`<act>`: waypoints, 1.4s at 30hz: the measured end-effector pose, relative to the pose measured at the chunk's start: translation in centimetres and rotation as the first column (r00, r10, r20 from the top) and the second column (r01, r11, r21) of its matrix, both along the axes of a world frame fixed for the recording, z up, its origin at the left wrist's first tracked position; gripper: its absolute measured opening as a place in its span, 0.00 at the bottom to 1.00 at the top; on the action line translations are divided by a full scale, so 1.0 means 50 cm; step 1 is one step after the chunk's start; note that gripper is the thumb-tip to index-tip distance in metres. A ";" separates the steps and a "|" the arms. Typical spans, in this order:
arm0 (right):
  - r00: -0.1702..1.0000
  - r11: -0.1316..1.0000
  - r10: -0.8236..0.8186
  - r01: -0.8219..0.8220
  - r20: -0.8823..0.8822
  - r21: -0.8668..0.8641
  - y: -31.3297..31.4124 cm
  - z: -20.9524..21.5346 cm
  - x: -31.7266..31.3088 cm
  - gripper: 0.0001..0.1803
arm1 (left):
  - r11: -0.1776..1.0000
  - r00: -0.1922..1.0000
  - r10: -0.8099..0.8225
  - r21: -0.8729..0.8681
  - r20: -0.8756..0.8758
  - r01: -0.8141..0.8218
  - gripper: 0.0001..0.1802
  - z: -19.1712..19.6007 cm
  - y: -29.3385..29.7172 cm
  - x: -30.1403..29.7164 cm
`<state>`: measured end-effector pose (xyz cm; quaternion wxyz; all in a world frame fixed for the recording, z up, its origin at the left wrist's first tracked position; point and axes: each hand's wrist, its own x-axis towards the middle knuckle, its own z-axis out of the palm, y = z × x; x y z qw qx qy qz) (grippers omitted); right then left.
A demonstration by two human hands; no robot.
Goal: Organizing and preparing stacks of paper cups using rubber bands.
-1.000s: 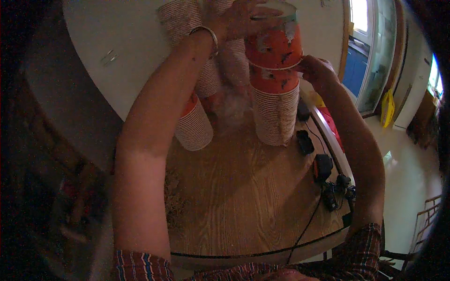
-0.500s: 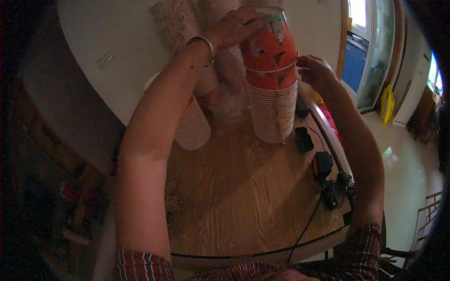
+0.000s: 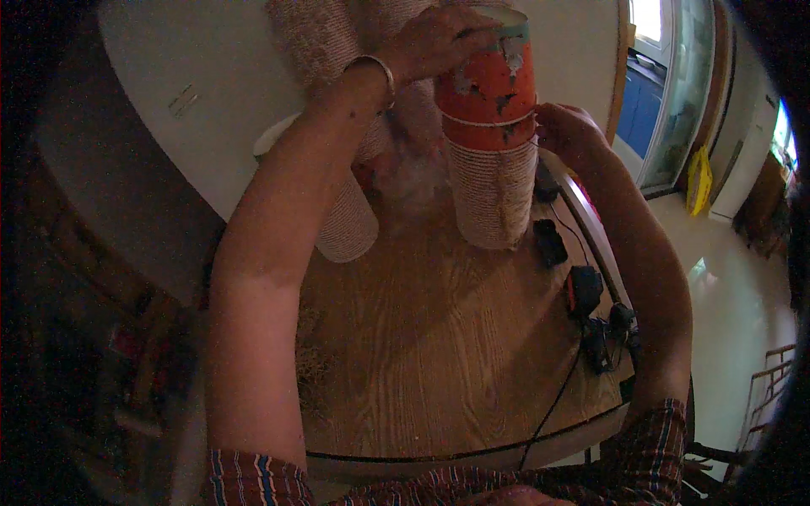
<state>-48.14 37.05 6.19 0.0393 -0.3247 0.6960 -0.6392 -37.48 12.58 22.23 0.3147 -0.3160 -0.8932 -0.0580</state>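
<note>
The orange cylinder stands upright near the far edge of a wooden tabletop, its lower half wound in pale rope and its upper half bare, with patches of scuffed paint; its top rim is partly cut by the left hand, whose fingers curl over the top and grip it, a bracelet on the wrist; the right hand sits against the cylinder's right side just where the rope ends, fingers pinched close together, though whether they hold the rope's end is too small to tell.

Behind the left forearm a second rope-wound cone is half hidden, and a further rope-covered shape runs out of the top edge; a pale fuzzy mass between them is too blurred to name.

The wooden top butts against a white round table; along its right edge lie small black devices with a thin cable trailing to the near rim; to the right a glossy floor, a blue door and something yellow show; the left side is lost in shadow.
</note>
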 end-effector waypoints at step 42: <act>0.943 0.975 0.114 -0.046 0.312 -0.217 -0.009 -0.024 0.022 0.08 | 0.997 0.990 0.033 0.070 0.140 -0.043 0.23 -0.026 0.008 -0.033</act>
